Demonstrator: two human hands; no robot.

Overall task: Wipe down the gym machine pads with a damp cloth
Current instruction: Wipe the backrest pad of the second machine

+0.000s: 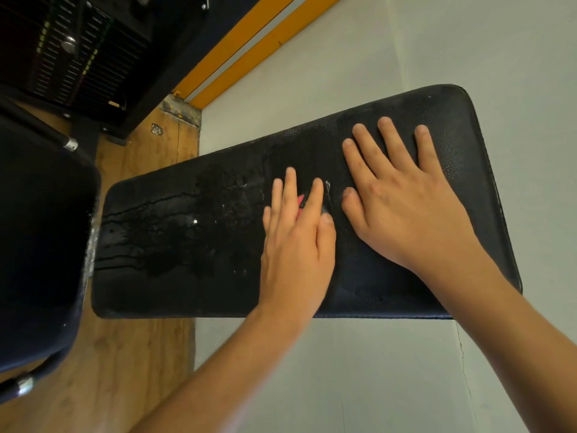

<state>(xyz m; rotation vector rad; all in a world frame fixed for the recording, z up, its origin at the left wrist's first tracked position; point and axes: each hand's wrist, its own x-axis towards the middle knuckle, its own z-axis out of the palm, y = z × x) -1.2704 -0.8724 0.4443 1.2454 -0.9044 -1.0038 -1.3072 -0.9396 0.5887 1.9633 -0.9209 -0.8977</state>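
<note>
**Two bare hands flat on a wet black gym pad**

We look down at a long black pad (462, 145), textured vinyl w/ rounded corners. It lies across the frame & slants up toward the right.

Our L hand (296, 239) lies palm-down near the pad's middle, fingers straight & close together, pressing on the surface. A pink scrap (301, 202) peeks out btwn two of its fingers. We can't tell if that is the cloth, since the rest is hidden under the hand.

Our R hand (402, 207) lies palm-down just right of it, fingers spread & relaxed, gripping nothing. The two thumbs are near each other but apart. A faint curved edge runs down the pad btwn the hands; we can't tell what it is.

Left of the L hand a wet patch (175, 235) glistens, w/ thin streaks running toward the pad's left end. Beside that end sits a second black cushion (40, 232) w/ a metal tube (70, 144) by it.

Beneath are wood flooring (137, 354) at left & a pale grey surface (343, 376) at right. At top left are a weight stack (71, 51) & a yellow strip (249, 51).
</note>
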